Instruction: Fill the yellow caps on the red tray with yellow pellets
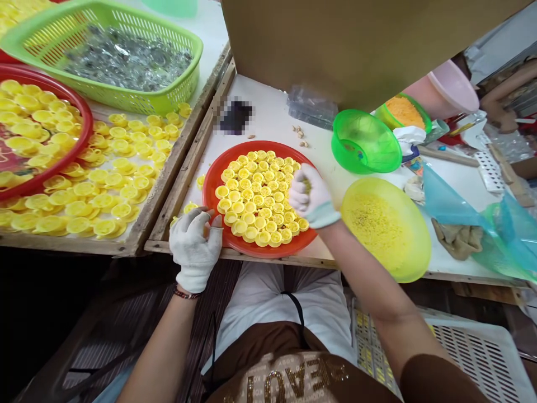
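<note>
Hovering over the right side of the red plate, the right hand is curling its fingers shut on a tiny pinch of something, too small to tell what. The little yellow cups are sitting on the plate, just left of that hand and under it. The left hand is gripping the plate's near rim. The yellow bowl is lying just beside the right hand, on its right.
</note>
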Demonstrator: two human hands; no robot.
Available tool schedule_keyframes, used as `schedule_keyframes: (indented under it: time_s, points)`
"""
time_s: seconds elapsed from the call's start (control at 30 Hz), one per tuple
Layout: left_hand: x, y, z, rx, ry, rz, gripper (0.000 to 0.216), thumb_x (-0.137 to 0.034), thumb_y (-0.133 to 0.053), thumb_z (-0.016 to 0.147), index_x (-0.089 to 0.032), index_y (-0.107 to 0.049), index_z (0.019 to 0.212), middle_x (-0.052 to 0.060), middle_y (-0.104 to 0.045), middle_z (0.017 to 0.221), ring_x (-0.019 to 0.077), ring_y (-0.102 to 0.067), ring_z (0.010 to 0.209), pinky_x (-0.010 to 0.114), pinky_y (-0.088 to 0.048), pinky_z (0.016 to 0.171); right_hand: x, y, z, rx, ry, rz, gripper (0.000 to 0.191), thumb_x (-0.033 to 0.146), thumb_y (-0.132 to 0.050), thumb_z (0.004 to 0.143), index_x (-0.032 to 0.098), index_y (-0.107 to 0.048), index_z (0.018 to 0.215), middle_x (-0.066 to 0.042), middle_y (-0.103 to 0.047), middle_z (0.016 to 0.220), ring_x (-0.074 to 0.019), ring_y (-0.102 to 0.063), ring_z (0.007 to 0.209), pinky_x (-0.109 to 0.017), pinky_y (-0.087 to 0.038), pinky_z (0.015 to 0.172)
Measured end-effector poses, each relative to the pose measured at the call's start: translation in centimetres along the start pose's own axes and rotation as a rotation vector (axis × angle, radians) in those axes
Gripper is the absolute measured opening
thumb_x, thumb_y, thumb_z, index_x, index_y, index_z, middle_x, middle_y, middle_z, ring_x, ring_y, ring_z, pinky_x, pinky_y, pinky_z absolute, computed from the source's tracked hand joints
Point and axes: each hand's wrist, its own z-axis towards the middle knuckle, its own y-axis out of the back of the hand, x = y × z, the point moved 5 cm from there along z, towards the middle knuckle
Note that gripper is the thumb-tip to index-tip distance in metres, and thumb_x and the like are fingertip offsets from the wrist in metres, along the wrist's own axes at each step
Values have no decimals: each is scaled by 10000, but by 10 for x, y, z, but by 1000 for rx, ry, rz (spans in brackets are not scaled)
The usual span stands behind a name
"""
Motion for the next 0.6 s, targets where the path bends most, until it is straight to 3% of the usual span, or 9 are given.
schedule_keyframes:
  time_s: [0.1, 0.23, 0.47, 0.6]
  points:
    - [-1, 0, 0, 0, 0, 5, 302, -453, -605, 1032, -187, -748, 1022, 149, -801, 1143, 310, -734, 1058, 450, -526, 948, -40, -40, 23, 79, 102, -11, 510, 627, -729, 959, 235, -496, 731, 103, -408, 538, -60, -284, 405, -229, -204, 378]
    - [-1, 1, 0, -4, 13, 1, 296, -459, -603, 1032, -199, -741, 1002, 137, -800, 1113, 306, -730, 1039, 451, -517, 946, -66, -58, 42, 52, 272, -44, 521, 684, -711, 956, 233, -542, 757, 81, -467, 558, -82, -436, 461, -223, -367, 433]
    - [2, -1, -2, 26, 60, -16, 308, -483, -613, 1026, -206, -748, 1036, 141, -793, 1157, 316, -718, 1070, 463, -497, 968, -57, -77, 54, 17, 202, -54, 526, 664, -682, 995, 238, -485, 758, 109, -357, 522, -59, -289, 412, -215, -219, 389]
    - [-1, 1, -1, 4, 25, -2, 280, -464, -613, 1027, -214, -737, 1003, 123, -799, 1125, 299, -724, 1035, 447, -508, 953, -56, -94, 62, 38, 226, -42, 529, 680, -677, 994, 239, -490, 770, 109, -361, 511, -65, -306, 413, -216, -241, 391]
